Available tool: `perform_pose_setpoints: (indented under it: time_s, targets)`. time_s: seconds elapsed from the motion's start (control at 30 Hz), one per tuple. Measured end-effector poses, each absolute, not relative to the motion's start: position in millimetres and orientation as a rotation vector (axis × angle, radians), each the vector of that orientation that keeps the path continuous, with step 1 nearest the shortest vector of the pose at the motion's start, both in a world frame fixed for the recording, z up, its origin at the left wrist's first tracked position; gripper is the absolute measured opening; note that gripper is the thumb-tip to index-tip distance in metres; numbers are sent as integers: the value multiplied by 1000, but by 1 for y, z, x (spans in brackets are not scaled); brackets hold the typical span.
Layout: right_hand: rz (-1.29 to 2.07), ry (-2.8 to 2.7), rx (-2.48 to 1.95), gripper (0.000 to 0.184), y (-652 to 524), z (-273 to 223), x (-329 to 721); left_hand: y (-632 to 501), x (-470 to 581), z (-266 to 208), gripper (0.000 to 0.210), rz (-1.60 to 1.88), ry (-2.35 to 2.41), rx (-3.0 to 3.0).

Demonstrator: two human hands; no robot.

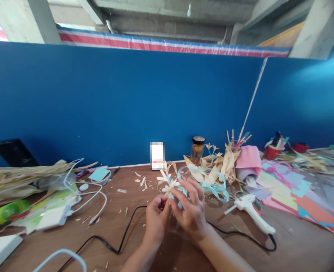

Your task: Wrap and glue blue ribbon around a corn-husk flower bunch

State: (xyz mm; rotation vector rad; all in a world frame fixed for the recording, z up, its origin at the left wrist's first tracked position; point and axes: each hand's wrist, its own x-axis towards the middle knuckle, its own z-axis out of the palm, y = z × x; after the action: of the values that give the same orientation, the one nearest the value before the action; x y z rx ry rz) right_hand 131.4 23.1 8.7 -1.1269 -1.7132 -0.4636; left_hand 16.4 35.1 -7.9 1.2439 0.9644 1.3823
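A handmade flower point(169, 184) with cream, husk-like petals and light blue strips is held up above the table, in front of me. My left hand point(158, 216) is closed, its thumb and fingertips pinching the flower's lower part. From the other side my right hand point(192, 209) grips it between thumb and index finger, with its other fingers raised and curved. The two thumbs nearly meet under the petals. Fingers hide the stem and the exact point of contact. Behind the right hand, a light blue ribbon point(222, 189) curls on the table.
A white glue gun point(254, 213) lies at right, its black cord point(240, 235) trailing. Dried husks point(228, 162) and a dark-lidded jar point(197, 149) stand behind. Coloured paper point(294, 192) spreads far right. White cables point(103, 200) and a white charger point(53, 217) lie left. A blue partition point(127, 102) closes the back.
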Motion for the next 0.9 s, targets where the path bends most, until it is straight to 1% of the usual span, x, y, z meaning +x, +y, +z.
perform_pose_setpoints:
  time_s: [0.1, 0.17, 0.37, 0.43, 0.53, 0.63, 0.73, 0.9]
  targets:
    - [-581, -1804, -1092, 37, 22, 10, 131, 35, 16, -10, 17, 1369, 967, 1274]
    - [-600, -1843, -1090, 37, 21, 11, 132, 35, 15, -9, 16, 1370, 955, 1277]
    - [-533, -1940, -1101, 34, 21, 12, 135, 33, 16, -3, 20, 1391, 883, 1228]
    - [-522, -1940, -1089, 35, 20, 13, 135, 34, 16, -4, 19, 1405, 881, 1223]
    - [-504, -1898, -1078, 36, 20, 12, 136, 35, 15, -7, 15, 1402, 928, 1237]
    - [-497, -1843, -1109, 37, 22, 10, 136, 36, 14, -8, 18, 1380, 987, 1267]
    - [-497, -1818, -1133, 33, 24, 9, 135, 35, 14, -6, 18, 1378, 1033, 1297]
    - [-375, -1707, -1100, 30, 24, 10, 136, 32, 14, 0, 20, 1391, 1018, 1374]
